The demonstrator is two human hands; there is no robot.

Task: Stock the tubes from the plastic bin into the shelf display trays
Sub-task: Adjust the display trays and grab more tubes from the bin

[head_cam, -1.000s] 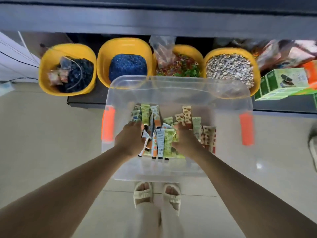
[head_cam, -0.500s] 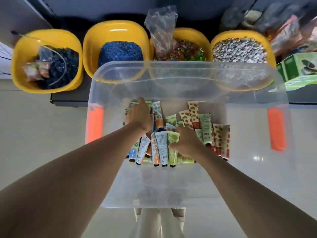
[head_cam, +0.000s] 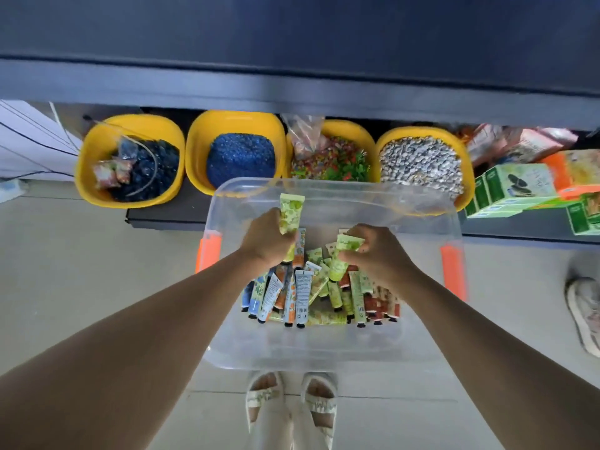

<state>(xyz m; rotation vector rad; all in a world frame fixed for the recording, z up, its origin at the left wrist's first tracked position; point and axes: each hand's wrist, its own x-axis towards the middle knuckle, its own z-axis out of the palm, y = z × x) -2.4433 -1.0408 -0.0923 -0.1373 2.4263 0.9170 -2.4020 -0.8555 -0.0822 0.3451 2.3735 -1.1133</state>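
Note:
A clear plastic bin (head_cam: 324,349) with orange side latches stands on the floor in front of me, holding several small printed tubes (head_cam: 303,297) lying side by side. My left hand (head_cam: 266,240) grips a light green tube (head_cam: 290,213) and holds it upright above the pile. My right hand (head_cam: 378,254) pinches another light green tube (head_cam: 342,258) by its flat end, lifted a little from the heap. No display trays show in this view.
Low dark shelf (head_cam: 168,216) behind the bin carries several yellow bowls (head_cam: 94,190) of coloured gravel and pebbles. Green boxes (head_cam: 516,190) and packets sit at the right. A dark shelf edge (head_cam: 292,89) runs overhead. Someone's shoe (head_cam: 584,313) is at far right; my feet (head_cam: 289,397) below.
Both hands rose from the pile, each lifting a green tube. The camera tilted back up, bringing the overhead shelf edge into view again.

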